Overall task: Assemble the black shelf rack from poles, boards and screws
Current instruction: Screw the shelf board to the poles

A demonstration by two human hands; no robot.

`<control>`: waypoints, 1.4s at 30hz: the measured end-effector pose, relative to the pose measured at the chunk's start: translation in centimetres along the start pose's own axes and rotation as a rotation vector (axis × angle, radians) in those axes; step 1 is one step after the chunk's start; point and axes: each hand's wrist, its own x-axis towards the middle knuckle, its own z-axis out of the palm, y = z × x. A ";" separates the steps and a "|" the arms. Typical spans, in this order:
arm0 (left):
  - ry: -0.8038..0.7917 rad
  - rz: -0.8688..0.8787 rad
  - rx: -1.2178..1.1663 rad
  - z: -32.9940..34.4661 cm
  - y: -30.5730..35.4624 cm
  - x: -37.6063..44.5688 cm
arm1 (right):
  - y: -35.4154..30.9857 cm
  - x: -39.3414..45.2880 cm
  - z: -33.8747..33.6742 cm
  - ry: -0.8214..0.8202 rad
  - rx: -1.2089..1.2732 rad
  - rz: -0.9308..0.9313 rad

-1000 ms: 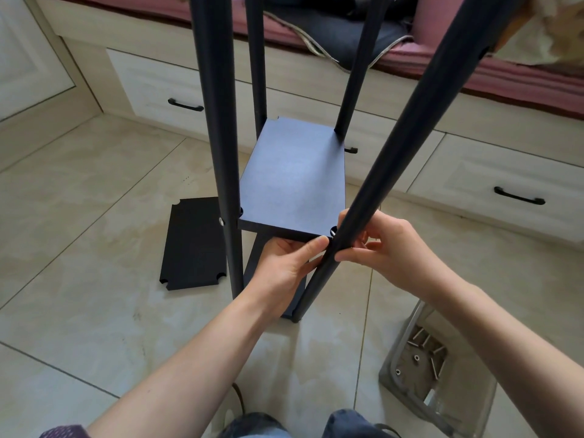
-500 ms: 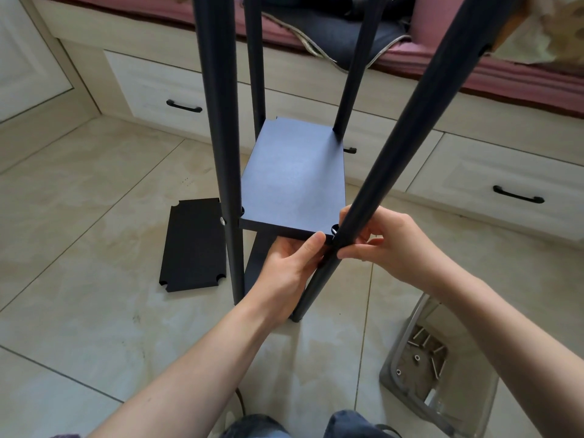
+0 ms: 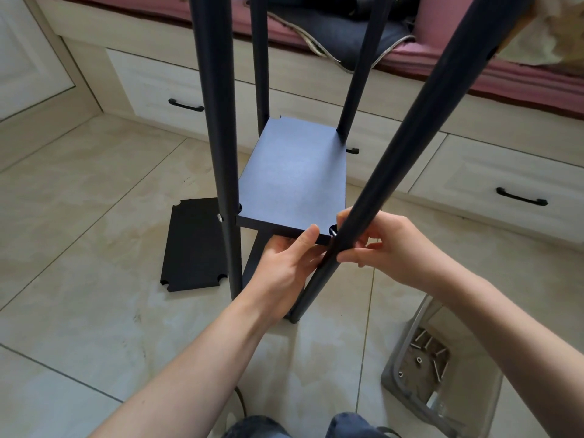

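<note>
While the clear tray of screws sits on the floor near the right forearm, it risks a kick that scatters them. Left hand grips the board at its near edge, thumb on top, fingers beneath. Right hand has fingers pinched at the near-right pole; any screw there is hidden. If the board sags, hole and corner notch may misalign. Spare board lies flat beyond.
</note>
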 end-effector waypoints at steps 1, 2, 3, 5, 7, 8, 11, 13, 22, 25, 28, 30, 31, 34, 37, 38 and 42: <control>0.007 -0.005 -0.016 0.0 0.1 0.0 | 0.0 -0.1 -0.2 -0.013 -0.006 -0.001; 0.008 -0.010 -0.021 -0.1 0.2 0.0 | 0.0 -0.1 -0.3 -0.021 -0.011 0.000; 0.001 -0.013 -0.011 -0.1 0.1 0.1 | 0.0 -0.2 -0.4 -0.022 -0.013 0.003; -0.026 -0.016 0.041 -0.3 0.0 0.1 | 0.0 -0.1 -0.4 -0.014 -0.017 0.010; -0.030 -0.021 0.096 -0.3 -0.1 0.1 | -0.1 0.0 -0.4 -0.014 -0.023 0.015; -0.026 -0.023 0.118 -0.4 -0.1 0.1 | -0.1 0.1 -0.3 -0.017 -0.022 0.016; -0.031 -0.030 0.158 -0.5 0.2 0.0 | -0.3 0.3 -0.2 -0.039 -0.010 0.017; -0.039 -0.041 0.173 -0.6 0.3 -0.1 | -0.5 0.5 -0.1 -0.054 -0.011 0.017; -0.031 -0.101 0.218 -1.8 0.6 -0.5 | -0.7 0.1 0.1 -0.011 -0.094 0.003; -0.034 -0.096 0.220 -2.1 0.6 -0.5 | -0.7 0.0 0.0 0.003 -0.096 0.015; -0.042 -0.093 0.211 -1.9 0.6 -0.6 | -0.8 0.0 0.1 0.006 -0.098 0.014; -0.048 -0.098 0.203 -1.8 0.6 -0.7 | -0.9 0.0 0.1 0.008 -0.087 0.017; -0.048 -0.100 0.199 -1.7 0.6 -0.7 | -1.0 0.0 0.1 0.005 -0.082 0.020; -0.039 -0.098 0.175 -1.6 0.6 -0.7 | -1.0 0.1 0.1 -0.007 -0.084 0.016; -0.028 -0.088 0.156 -1.9 0.4 -0.7 | -1.0 0.0 0.2 -0.003 -0.099 0.006; -0.019 -0.085 0.154 -2.1 0.3 -0.7 | -0.9 0.0 0.2 0.000 -0.111 0.005; 0.021 -0.066 0.173 -2.2 0.1 -0.6 | -0.6 -0.4 0.2 0.034 -0.129 0.001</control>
